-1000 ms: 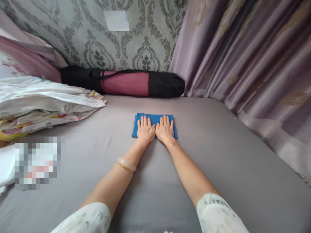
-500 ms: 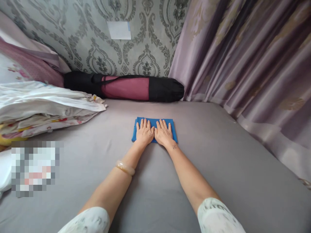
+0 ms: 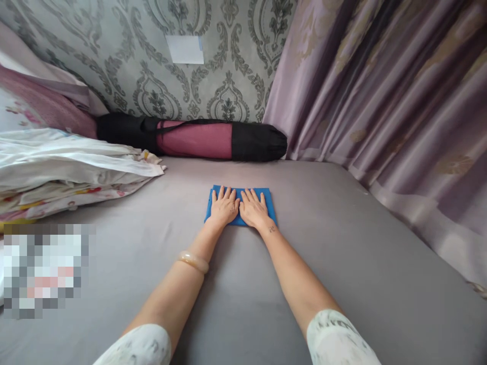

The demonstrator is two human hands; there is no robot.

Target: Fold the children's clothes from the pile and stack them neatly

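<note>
A folded blue cloth (image 3: pixel 239 220) lies flat on the grey bed sheet (image 3: pixel 323 263), near the middle of the head view. My left hand (image 3: pixel 225 207) rests palm down on its left half, fingers spread and pointing away from me. On the right half lies my right hand (image 3: pixel 254 207), also palm down with fingers apart. The two thumbs are close together near the cloth's centre. Neither hand grips anything. A pale bangle (image 3: pixel 194 261) circles my left forearm.
A long black and pink bag (image 3: pixel 196 139) lies along the patterned wall. White and floral bedding (image 3: pixel 76 162) is heaped at the left, with a blurred-out item (image 3: pixel 45 268) below it. Purple curtains (image 3: pixel 361 86) hang down the right side.
The view has shifted slightly, so the surroundings appear a little further left and lower. Both hands stay flat on the blue cloth.
</note>
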